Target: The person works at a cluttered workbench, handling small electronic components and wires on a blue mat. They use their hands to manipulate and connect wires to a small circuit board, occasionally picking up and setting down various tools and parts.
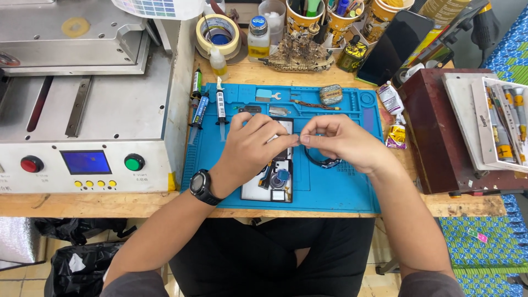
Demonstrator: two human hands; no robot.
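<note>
1. Phone (273,181), opened and lying face-down, sits on the blue mat (330,187) near the front edge of the counter (137,203); its inner parts show, including a round blue piece.
2. Left hand (254,144), with a black watch (202,187) on the wrist, hovers above the phone's upper half; thumb and forefinger are pinched together on a small part too tiny to identify.
3. Right hand (339,140) meets the left at the fingertips just above the mat, its grip likewise pinched shut on the same small part; whether both hands truly hold it cannot be told.
4. Dark ring-shaped object (324,163) lies on the mat just below the right hand, partly hidden by it.
5. Syringes (220,107) lie side by side at the mat's upper left corner.
6. Small metal tools (268,95) and a striped pebble-like item (330,94) rest in the mat's top trays.
7. Machine (82,110) of grey metal stands left of the mat, with a red button (31,164), a blue screen (86,162) and a green button (133,162) on its front.
8. Tape roll (218,33), a bottle (258,37) and cups (341,19) of tools stand along the counter's back.
9. Brown box (434,132) stands right of the mat, with glue tubes (393,113) between them.
</note>
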